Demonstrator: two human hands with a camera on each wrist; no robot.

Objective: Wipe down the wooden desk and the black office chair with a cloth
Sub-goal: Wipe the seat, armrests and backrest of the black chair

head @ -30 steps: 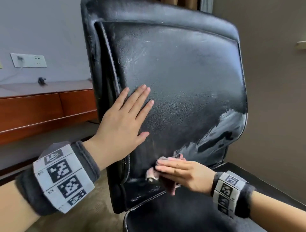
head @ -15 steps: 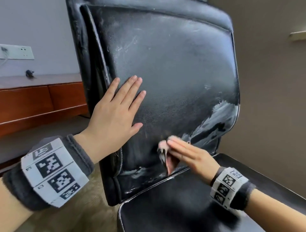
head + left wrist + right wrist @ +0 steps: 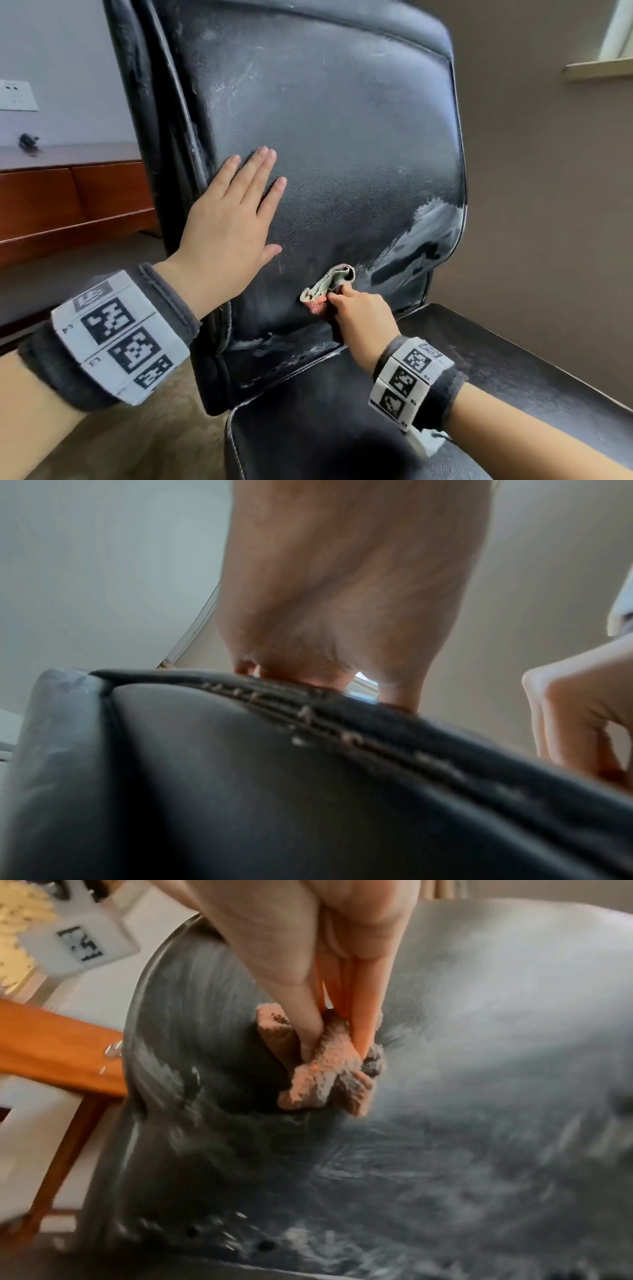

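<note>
The black office chair (image 3: 342, 144) fills the head view, its backrest facing me with dusty smears and a worn pale patch (image 3: 431, 233) at the lower right. My left hand (image 3: 233, 219) lies flat with straight fingers on the backrest's left side. My right hand (image 3: 359, 308) presses a crumpled pink-and-grey cloth (image 3: 329, 284) against the lower middle of the backrest. In the right wrist view thumb and fingers pinch the cloth (image 3: 325, 1069). The wooden desk (image 3: 68, 202) stands at the left, behind the chair.
A wall socket plate (image 3: 15, 96) and a small dark plug (image 3: 29, 140) sit above the desk at the left. A beige wall (image 3: 548, 205) and a window ledge (image 3: 596, 68) are on the right. Carpet (image 3: 120, 428) lies below. The chair seat (image 3: 342, 428) is under my right forearm.
My right hand has carried the cloth up and to the right along the lower backrest. The left hand keeps its flat hold. The head view has shifted right.
</note>
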